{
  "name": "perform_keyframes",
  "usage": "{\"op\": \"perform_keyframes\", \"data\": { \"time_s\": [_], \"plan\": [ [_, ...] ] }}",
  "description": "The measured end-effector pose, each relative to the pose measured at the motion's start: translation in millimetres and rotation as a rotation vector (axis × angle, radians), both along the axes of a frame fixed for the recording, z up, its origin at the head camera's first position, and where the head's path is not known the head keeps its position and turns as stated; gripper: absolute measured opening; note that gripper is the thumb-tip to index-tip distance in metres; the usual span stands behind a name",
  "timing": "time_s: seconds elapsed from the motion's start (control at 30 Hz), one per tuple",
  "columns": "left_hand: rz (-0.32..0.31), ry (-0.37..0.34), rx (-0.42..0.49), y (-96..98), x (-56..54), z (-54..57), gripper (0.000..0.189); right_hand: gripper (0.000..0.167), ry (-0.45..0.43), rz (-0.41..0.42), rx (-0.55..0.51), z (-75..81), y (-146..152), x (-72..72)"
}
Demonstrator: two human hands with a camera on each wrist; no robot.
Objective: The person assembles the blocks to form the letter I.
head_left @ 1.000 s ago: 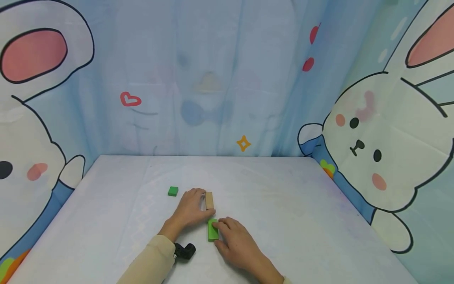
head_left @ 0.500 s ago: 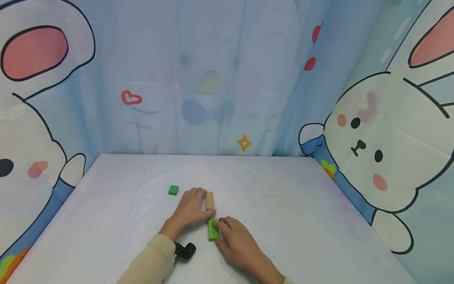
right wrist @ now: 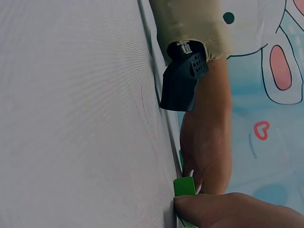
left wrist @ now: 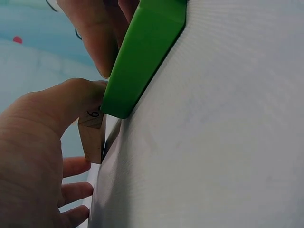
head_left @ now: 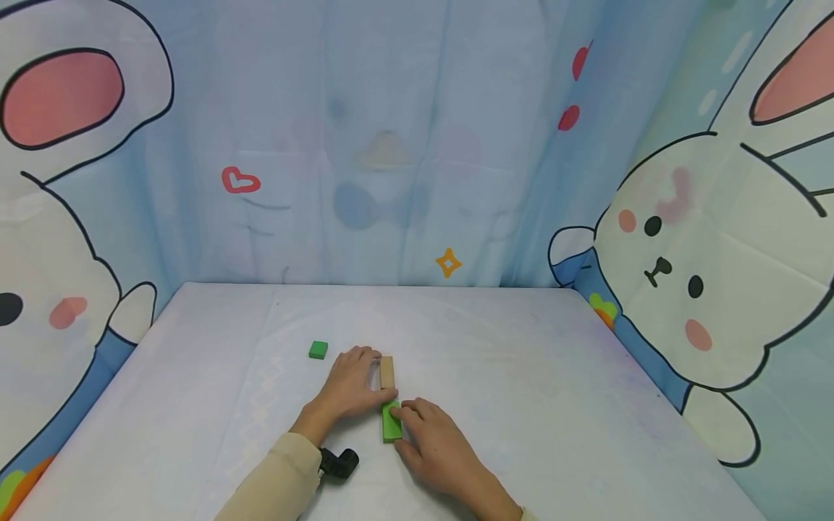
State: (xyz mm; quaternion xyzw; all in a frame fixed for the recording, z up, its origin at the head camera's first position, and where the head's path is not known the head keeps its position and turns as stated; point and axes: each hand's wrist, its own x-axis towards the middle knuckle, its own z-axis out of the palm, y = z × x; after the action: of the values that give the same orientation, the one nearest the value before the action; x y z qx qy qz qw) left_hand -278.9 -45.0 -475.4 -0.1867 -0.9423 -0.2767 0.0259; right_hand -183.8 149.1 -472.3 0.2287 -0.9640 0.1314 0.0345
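Note:
Near the middle of the table, a plain wooden block [head_left: 387, 372] lies lengthwise, directly beyond a longer green block [head_left: 392, 428]. My left hand [head_left: 354, 385] grips the wooden block, thumb at its near end and fingertips at its far end. In the left wrist view, a dark mark shows on that block's end [left wrist: 94, 116], and the green block [left wrist: 142, 57] overlaps my left thumb. My right hand [head_left: 440, 449] pinches the green block from the right, thumb at its near end. The right wrist view shows that thumb [right wrist: 204, 209] against the green block [right wrist: 184, 186].
A small green block [head_left: 318, 350] lies on the white-covered table [head_left: 554, 405], left of my left hand. A black camera [head_left: 339, 462] sticks out from my left wrist, low over the cloth. Behind the table hangs a blue curtain [head_left: 293, 231] printed with rabbits.
The wooden block has shifted slightly nearer and to the right, closing on the green block, and my left hand moved with it. My right hand and the green block have hardly moved.

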Motion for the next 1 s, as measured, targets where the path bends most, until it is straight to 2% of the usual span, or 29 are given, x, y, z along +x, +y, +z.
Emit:
{"op": "perform_keyframes", "data": {
  "time_s": [0.27, 0.53, 1.0],
  "plan": [
    [-0.015, -0.01, 0.014, -1.1, 1.6, 5.4, 0.072, 0.047, -0.003, 0.0, -0.005, 0.1, 0.9, -0.3],
    [-0.01, -0.011, 0.053, -1.5, 1.2, 2.2, 0.063, 0.047, -0.016, -0.007, 0.0, -0.6, 0.1, -0.5],
    [-0.008, -0.022, 0.078, -2.7, 0.7, 0.7, 0.06, 0.047, 0.001, 0.005, -0.003, -1.6, 1.4, -0.2]
  ]
}}
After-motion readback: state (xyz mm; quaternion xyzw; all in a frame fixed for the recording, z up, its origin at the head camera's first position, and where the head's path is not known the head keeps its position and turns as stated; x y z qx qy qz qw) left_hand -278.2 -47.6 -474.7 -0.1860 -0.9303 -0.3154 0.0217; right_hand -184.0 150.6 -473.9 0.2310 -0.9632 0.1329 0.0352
